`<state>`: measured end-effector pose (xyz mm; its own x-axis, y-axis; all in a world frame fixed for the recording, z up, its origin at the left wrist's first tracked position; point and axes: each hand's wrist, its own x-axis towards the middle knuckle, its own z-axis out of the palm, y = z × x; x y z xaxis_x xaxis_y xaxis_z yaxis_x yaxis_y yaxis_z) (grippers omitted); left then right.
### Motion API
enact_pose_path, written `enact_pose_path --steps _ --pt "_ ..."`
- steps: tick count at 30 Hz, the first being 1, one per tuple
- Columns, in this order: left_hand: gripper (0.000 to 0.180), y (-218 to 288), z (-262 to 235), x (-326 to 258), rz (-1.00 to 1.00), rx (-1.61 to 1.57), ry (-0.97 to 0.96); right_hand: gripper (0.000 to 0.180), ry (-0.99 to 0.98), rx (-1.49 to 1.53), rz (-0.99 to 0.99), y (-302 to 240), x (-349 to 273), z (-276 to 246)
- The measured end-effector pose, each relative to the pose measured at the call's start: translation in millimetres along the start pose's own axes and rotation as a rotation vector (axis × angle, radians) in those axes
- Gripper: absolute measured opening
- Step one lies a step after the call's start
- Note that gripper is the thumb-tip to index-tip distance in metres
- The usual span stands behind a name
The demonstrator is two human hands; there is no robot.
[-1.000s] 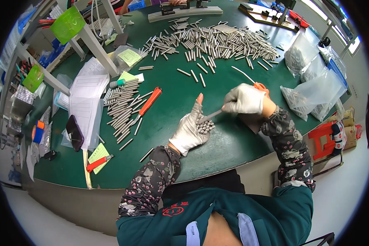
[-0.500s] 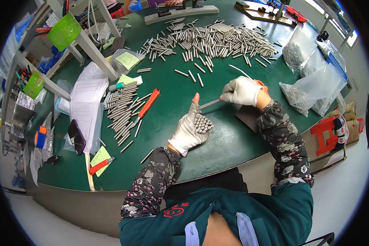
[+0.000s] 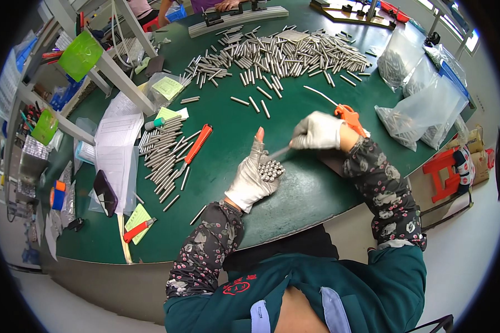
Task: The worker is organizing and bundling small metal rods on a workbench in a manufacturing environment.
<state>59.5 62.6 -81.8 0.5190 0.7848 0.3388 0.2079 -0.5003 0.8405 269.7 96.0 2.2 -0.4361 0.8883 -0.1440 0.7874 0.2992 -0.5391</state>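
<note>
The left hand [image 3: 253,180] holds a bundle of metal pins [image 3: 271,171] in its curled grip. Right of this bundle, the right hand [image 3: 318,132] pinches a thin strip [image 3: 281,152] pointing to it; beyond the bundle, loose pins [image 3: 286,53] lie on the bench [image 3: 294,208].

Loose rods [image 3: 283,54] left of bags [image 3: 425,114]
</note>
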Motion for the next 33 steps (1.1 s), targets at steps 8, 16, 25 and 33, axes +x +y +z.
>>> enact_pose_path --steps 8,16,25,33 --pt "0.099 -1.0 1.6 0.0 -0.126 -0.042 -0.011 0.023 -0.028 -0.006 -0.047 -4.0 -8.2 1.3" --pt "0.096 7.2 -1.3 1.2 -0.076 -0.073 -0.022 0.028 -0.038 0.006 -0.031 11.8 -9.5 0.5" --pt "0.093 6.5 -1.5 3.2 -0.097 -0.088 -0.029 0.027 0.011 0.012 0.012 18.2 -14.5 -5.9" --pt "0.094 4.4 0.8 4.4 -0.225 -0.178 -0.044 0.025 0.007 0.027 0.023 22.4 -18.1 -7.6"
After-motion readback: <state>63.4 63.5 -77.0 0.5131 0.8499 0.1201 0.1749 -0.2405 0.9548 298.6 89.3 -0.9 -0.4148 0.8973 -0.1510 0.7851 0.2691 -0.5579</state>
